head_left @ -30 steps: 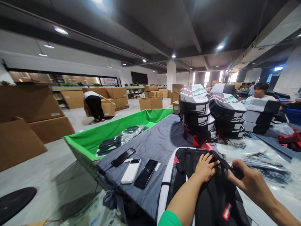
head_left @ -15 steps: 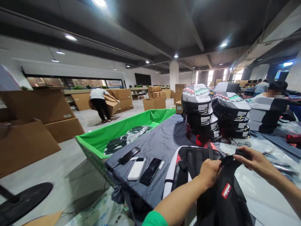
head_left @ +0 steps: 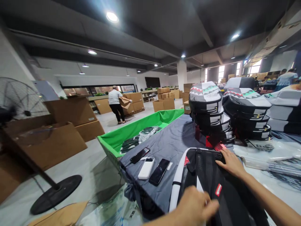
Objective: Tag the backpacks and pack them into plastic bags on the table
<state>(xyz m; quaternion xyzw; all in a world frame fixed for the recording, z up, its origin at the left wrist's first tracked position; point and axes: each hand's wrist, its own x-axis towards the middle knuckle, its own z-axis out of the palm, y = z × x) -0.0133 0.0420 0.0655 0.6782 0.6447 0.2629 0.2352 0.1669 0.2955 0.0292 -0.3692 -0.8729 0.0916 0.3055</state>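
A black and white backpack lies in front of me with its straps and back panel facing up. A small red and white label shows on the strap. My right hand grips the backpack's top edge near a strap buckle, thumb on the near side. Low over the pack is my left hand, smeared by motion, its fingers curled and thumb out; whether it holds anything is hidden. Left of the pack are a white power bank and two black phones, one nearer and one farther.
Stacked backpacks stand at the table's back, with clear plastic bags to the right. A green-lined bin adjoins the grey-covered table. A floor fan, cardboard boxes and a person carrying a box are left.
My left hand has let go of the strap and come down toward me. My right hand has moved onto the pack's top edge. The view has turned left; the distant person stands straighter.
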